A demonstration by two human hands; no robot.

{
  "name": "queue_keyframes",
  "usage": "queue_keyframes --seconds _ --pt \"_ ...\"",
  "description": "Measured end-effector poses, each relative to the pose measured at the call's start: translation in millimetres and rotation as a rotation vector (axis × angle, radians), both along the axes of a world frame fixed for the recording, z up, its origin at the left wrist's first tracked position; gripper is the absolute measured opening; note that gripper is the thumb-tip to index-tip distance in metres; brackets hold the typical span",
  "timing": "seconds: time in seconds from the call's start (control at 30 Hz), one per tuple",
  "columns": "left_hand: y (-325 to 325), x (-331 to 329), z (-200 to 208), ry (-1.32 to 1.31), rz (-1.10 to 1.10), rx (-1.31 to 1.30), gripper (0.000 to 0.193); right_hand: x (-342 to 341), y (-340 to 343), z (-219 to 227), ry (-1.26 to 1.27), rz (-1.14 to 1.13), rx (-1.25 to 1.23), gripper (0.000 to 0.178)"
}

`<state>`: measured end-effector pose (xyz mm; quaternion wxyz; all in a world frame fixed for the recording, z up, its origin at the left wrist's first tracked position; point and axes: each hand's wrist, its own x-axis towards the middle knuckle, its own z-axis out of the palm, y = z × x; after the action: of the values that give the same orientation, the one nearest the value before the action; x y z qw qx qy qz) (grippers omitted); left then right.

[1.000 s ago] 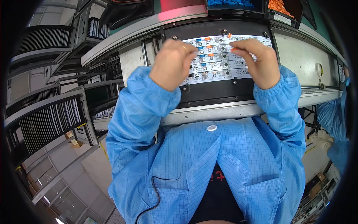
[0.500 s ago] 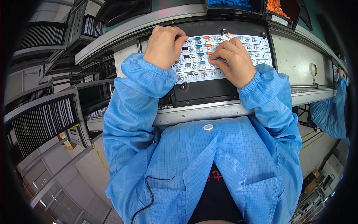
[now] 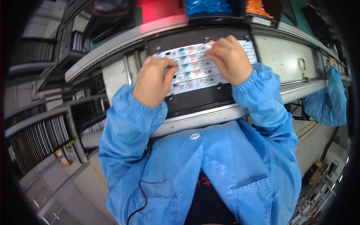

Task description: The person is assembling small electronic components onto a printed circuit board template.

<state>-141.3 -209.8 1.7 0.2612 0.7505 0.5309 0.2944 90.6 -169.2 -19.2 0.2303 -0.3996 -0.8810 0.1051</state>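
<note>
Before me lies a white circuit board panel made of several strips, set in a black carrier frame. Blue components and orange components stand on it in slanting columns. My left hand is over the panel's left end, thumb and fingers closed together; anything between them is hidden. Near the far edge, my right hand is held in a pinch, its fingertips just below a loose orange component. Blur keeps me from seeing what, if anything, the right fingers hold.
Behind the carrier stand a bin of blue parts and a bin of orange parts. Red light falls on the bench beside them. A tape roll lies to the right. Slotted racks stand left; another person's blue sleeve shows far right.
My right hand has lifted off the orange component column and moved toward the far edge. My left hand has come nearer along the panel's left end. The whole view has shifted, and red light has appeared.
</note>
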Motion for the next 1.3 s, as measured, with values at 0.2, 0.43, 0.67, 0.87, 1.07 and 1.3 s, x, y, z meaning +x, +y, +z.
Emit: queue_keyframes --seconds 0.2,0.43,0.67,0.87,1.07,1.3 --pt "-12.3 23.3 -8.3 0.045 -0.081 0.090 0.013 21.3 38.6 -32.9 -0.034 -0.251 0.063 0.013" --pt "-18.2 37.4 -3.0 0.023 -0.104 0.063 0.017 32.5 30.6 -16.6 0.118 -0.301 -0.072 0.012" --pt "-16.5 36.6 -10.3 0.082 -0.130 0.128 0.014 42.1 22.9 3.9 0.454 -0.231 -0.198 0.017" --pt "-13.5 29.4 -18.0 0.063 -0.143 0.164 0.013 55.7 5.6 24.3 0.480 -0.211 -0.269 0.015" --pt "-15.6 34.7 -17.3 0.050 -0.114 0.113 0.014 59.0 -2.7 21.5 0.469 -0.243 -0.298 0.016" --pt "-16.2 35.0 -21.9 0.029 -0.145 0.100 0.013 53.4 -9.7 18.0 0.495 -0.245 -0.328 0.016"
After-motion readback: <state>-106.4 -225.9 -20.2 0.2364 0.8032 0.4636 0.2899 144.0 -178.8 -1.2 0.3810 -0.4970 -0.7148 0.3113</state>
